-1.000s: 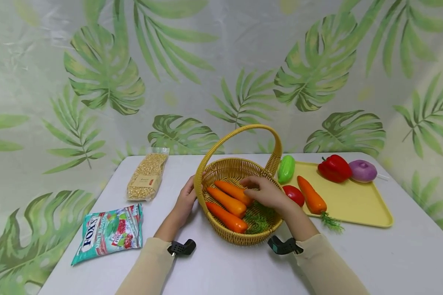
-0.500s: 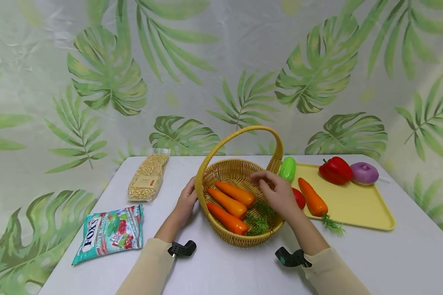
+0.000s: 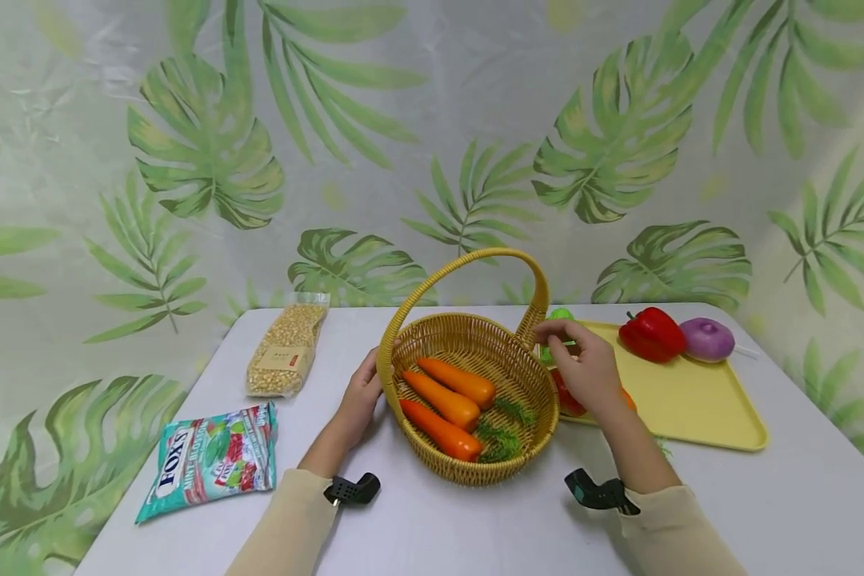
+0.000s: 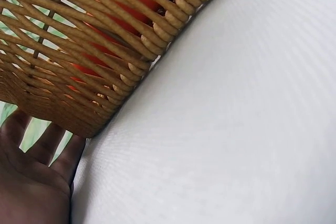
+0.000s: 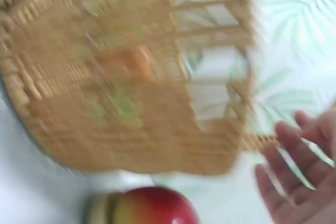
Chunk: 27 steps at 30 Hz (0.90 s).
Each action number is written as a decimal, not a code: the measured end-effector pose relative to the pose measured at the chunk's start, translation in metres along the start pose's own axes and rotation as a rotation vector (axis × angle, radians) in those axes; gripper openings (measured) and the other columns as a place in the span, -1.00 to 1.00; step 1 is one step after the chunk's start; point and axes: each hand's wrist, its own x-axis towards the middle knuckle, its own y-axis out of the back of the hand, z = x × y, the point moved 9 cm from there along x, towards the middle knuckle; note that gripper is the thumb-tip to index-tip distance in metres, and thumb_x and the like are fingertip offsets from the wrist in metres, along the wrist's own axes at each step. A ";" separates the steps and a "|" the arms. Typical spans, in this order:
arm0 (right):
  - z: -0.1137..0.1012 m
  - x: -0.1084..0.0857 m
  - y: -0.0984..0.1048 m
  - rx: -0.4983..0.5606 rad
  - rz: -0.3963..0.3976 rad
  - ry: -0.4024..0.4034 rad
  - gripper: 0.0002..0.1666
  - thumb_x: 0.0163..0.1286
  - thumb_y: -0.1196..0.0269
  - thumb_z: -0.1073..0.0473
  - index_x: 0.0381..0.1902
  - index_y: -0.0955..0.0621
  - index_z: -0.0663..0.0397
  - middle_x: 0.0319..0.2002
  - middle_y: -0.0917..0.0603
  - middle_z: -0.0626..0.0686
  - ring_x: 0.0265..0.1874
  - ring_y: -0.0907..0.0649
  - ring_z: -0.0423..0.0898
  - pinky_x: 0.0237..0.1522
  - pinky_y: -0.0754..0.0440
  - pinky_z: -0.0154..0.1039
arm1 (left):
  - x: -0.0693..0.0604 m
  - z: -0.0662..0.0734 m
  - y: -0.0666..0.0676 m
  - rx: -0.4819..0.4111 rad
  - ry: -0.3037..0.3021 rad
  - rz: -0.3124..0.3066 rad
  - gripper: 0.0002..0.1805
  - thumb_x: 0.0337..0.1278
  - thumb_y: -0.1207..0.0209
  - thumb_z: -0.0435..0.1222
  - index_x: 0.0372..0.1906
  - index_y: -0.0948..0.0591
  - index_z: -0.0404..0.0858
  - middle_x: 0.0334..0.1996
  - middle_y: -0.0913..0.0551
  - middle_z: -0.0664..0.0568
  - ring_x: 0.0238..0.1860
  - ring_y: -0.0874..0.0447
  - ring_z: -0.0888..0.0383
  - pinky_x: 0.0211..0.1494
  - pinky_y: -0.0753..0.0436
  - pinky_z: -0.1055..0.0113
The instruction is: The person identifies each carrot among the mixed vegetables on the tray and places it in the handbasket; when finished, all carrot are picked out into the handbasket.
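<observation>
Three orange carrots [image 3: 446, 402] with green tops lie side by side in a wicker basket [image 3: 520, 366] with a tall arched handle. My left hand [image 3: 360, 400] rests against the basket's left side; in the left wrist view its extended fingers [image 4: 50, 142] touch the woven wall, their tips hidden. Just right of the basket rim, over the near left part of a yellow tray [image 3: 691, 400], is my right hand [image 3: 589, 370]. Its fingers are loosely bent and hold nothing. Below it, partly covered, are a red-and-yellow round fruit [image 5: 157, 205], a green vegetable [image 3: 562, 314] and another carrot [image 3: 629, 399].
A red bell pepper [image 3: 651, 334] and a purple round vegetable [image 3: 707, 339] lie at the tray's far right. On the left of the white table [image 3: 461, 528] are a clear bag of corn kernels [image 3: 286, 348] and a teal FOX'S candy bag [image 3: 212, 460].
My right hand has come up out of the basket and moved right, past the rim to above the tray's left end. The carrots stay in the basket and my left hand stays at its side.
</observation>
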 end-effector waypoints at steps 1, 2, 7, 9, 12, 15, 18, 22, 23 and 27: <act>0.003 0.001 0.003 -0.015 -0.026 -0.019 -0.74 0.54 -0.08 0.17 0.03 -0.66 0.00 -0.08 -0.76 0.05 -0.05 -0.67 -0.13 -0.01 -0.61 -0.34 | 0.000 0.000 0.000 0.002 -0.002 0.000 -0.53 0.53 0.07 -0.21 0.44 -0.35 -0.04 0.48 -0.32 0.01 0.54 -0.18 0.02 0.54 -0.19 -0.06; 0.006 0.002 0.006 -0.017 -0.060 -0.040 -0.72 0.54 -0.08 0.14 0.07 -0.64 -0.01 -0.03 -0.74 0.06 0.01 -0.65 -0.09 0.06 -0.62 -0.24 | 0.000 0.001 0.000 0.001 -0.003 0.002 -0.53 0.53 0.07 -0.20 0.45 -0.35 -0.04 0.48 -0.32 0.01 0.54 -0.18 0.02 0.54 -0.19 -0.07; 0.023 0.001 0.012 0.028 -0.268 -0.119 -0.59 0.55 -0.09 0.02 0.25 -0.54 0.03 0.20 -0.62 0.18 0.24 -0.53 0.12 0.28 -0.50 0.20 | -0.001 0.001 0.000 0.014 -0.003 0.000 -0.53 0.53 0.07 -0.17 0.45 -0.35 -0.03 0.48 -0.32 0.02 0.54 -0.17 0.04 0.55 -0.18 -0.07; 0.030 0.000 0.014 0.029 -0.338 -0.133 -0.53 0.54 -0.11 -0.02 0.29 -0.51 0.03 0.25 -0.57 0.21 0.28 -0.49 0.17 0.30 -0.46 0.26 | -0.001 0.001 -0.001 0.021 -0.005 -0.004 -0.52 0.54 0.07 -0.17 0.46 -0.34 -0.04 0.48 -0.31 0.02 0.54 -0.16 0.03 0.56 -0.17 -0.08; 0.040 -0.002 0.018 0.019 -0.386 -0.142 -0.49 0.53 -0.12 -0.04 0.32 -0.50 0.04 0.30 -0.53 0.25 0.32 -0.46 0.22 0.31 -0.42 0.29 | 0.000 0.003 -0.001 0.020 -0.011 -0.007 -0.52 0.54 0.08 -0.18 0.46 -0.33 -0.05 0.48 -0.31 0.02 0.54 -0.16 0.03 0.55 -0.18 -0.08; 0.050 -0.002 0.024 0.007 -0.388 -0.144 -0.48 0.53 -0.13 -0.02 0.34 -0.49 0.06 0.32 -0.51 0.26 0.33 -0.44 0.25 0.31 -0.42 0.30 | -0.001 0.003 -0.001 0.020 -0.015 -0.006 -0.53 0.54 0.09 -0.18 0.46 -0.33 -0.06 0.47 -0.32 0.02 0.53 -0.17 0.03 0.55 -0.19 -0.07; 0.061 -0.002 0.031 -0.017 -0.367 -0.147 -0.48 0.52 -0.13 0.01 0.34 -0.48 0.07 0.31 -0.51 0.28 0.30 -0.45 0.25 0.30 -0.43 0.30 | -0.001 0.003 -0.001 0.020 -0.017 -0.006 -0.53 0.54 0.09 -0.18 0.46 -0.34 -0.06 0.47 -0.33 0.01 0.52 -0.19 0.03 0.54 -0.20 -0.05; 0.075 -0.005 0.040 -0.051 -0.361 -0.177 -0.49 0.53 -0.11 0.01 0.36 -0.46 0.04 0.32 -0.50 0.28 0.29 -0.46 0.29 0.24 -0.49 0.30 | 0.000 0.003 0.000 0.020 -0.017 -0.003 -0.54 0.55 0.09 -0.22 0.45 -0.35 -0.07 0.46 -0.34 -0.01 0.51 -0.21 0.02 0.52 -0.23 -0.02; 0.078 -0.007 0.041 -0.056 -0.366 -0.186 -0.48 0.54 -0.10 0.01 0.36 -0.46 0.05 0.33 -0.49 0.29 0.29 -0.46 0.30 0.23 -0.50 0.30 | 0.000 0.003 -0.001 0.023 -0.018 -0.004 -0.53 0.55 0.10 -0.23 0.45 -0.35 -0.07 0.46 -0.34 -0.01 0.51 -0.21 0.01 0.52 -0.24 -0.02; 0.088 -0.012 0.041 -0.066 -0.411 -0.212 -0.46 0.54 -0.10 0.03 0.38 -0.43 0.09 0.34 -0.47 0.31 0.29 -0.47 0.35 0.20 -0.53 0.28 | 0.000 0.002 0.000 0.017 -0.017 -0.003 -0.54 0.55 0.10 -0.25 0.45 -0.35 -0.07 0.46 -0.35 0.00 0.51 -0.21 0.01 0.52 -0.23 -0.03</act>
